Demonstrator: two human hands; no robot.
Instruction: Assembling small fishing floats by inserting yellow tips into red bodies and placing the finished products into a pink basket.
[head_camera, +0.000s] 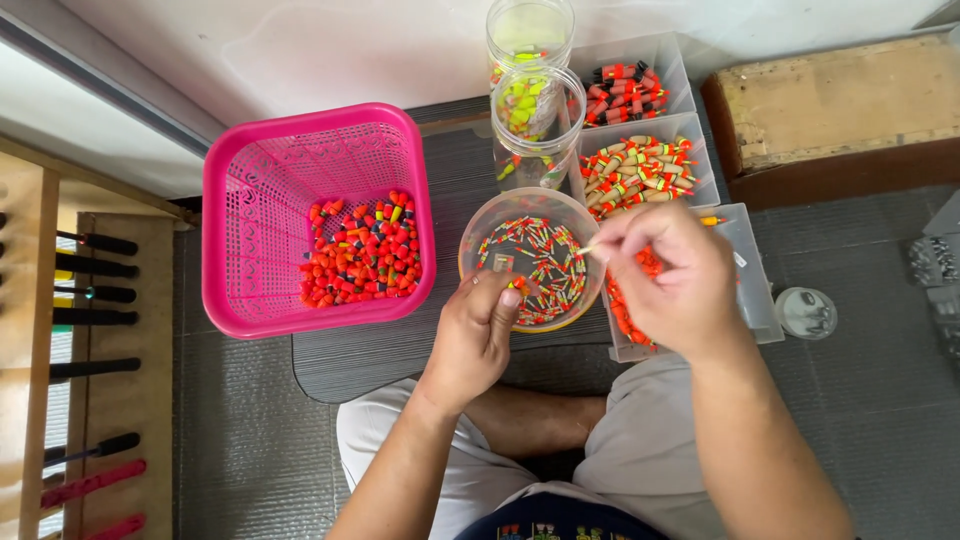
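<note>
My left hand (478, 330) rests at the near rim of a round clear bowl (500, 215) of small striped fishing floats, pinching one small orange float at the fingertips. My right hand (665, 275) hovers over the bowl's right edge and pinches a thin pale float stem at its tip. A pink plastic basket (240, 220) to the left holds a pile of red and orange float bodies (362, 252).
Clear rectangular trays (700, 165) of orange and tan floats stand at the back right. Two clear jars (537, 120) with yellow-green floats stand behind the bowl. A wooden rack (30, 330) with dark rods runs along the left. A small round lid (806, 312) lies at right.
</note>
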